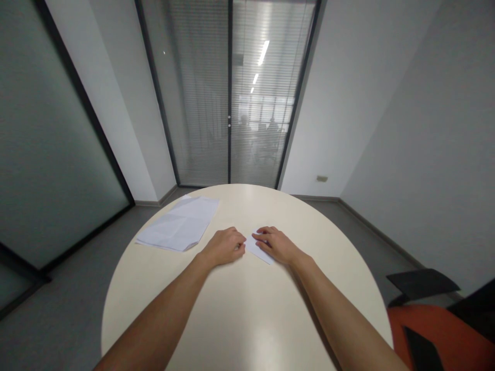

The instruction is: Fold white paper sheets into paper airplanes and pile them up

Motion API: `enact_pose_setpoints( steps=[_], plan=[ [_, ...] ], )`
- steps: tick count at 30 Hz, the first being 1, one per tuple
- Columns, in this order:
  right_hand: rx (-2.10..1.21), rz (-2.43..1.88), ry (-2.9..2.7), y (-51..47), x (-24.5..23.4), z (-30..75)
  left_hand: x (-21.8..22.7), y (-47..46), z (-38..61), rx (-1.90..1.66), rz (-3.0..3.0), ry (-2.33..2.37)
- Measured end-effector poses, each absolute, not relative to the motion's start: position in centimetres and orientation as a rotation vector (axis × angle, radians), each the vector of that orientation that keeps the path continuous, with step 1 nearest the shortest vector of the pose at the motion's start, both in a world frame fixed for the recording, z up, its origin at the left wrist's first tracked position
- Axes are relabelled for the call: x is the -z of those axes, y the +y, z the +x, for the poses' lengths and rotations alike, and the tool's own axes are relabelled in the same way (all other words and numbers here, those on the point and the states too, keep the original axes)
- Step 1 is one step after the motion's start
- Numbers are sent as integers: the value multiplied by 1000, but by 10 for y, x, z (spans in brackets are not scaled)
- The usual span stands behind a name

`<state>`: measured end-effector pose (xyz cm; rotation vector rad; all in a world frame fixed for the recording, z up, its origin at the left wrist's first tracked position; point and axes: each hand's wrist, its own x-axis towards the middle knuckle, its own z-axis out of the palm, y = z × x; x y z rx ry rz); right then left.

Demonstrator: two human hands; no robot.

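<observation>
A small white piece of paper (pixel 260 252), apparently folded, lies on the round cream table (pixel 240 319) between my two hands. From the left, my left hand (pixel 225 246) meets its edge with curled fingers, the thumb and forefinger closed at the paper's left end. My right hand (pixel 276 245) rests over the paper's right side, fingers apart and lying on it. Part of the paper is hidden beneath the right fingers.
Creased larger white sheets (pixel 180 224) lie at the table's back left. An orange chair (pixel 441 335) with black armrests stands close to the table on the right. Behind the table is a glass partition (pixel 204 103) with blinds, and white walls flank it.
</observation>
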<state>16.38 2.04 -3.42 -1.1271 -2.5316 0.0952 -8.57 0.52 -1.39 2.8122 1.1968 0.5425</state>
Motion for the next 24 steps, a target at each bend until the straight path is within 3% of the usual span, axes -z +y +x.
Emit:
enact_pose_setpoints(
  steps=[6, 18, 24],
  plan=[
    [-64, -1093, -2529, 20, 34, 161, 16, 5, -81, -711, 2858, 1119],
    [-166, -1309, -2424, 24, 49, 161, 25, 7, -79, -582, 2823, 1095],
    [-172, -1147, -2464, 30, 44, 174, 25, 7, -79, -576, 2807, 1120]
  ],
)
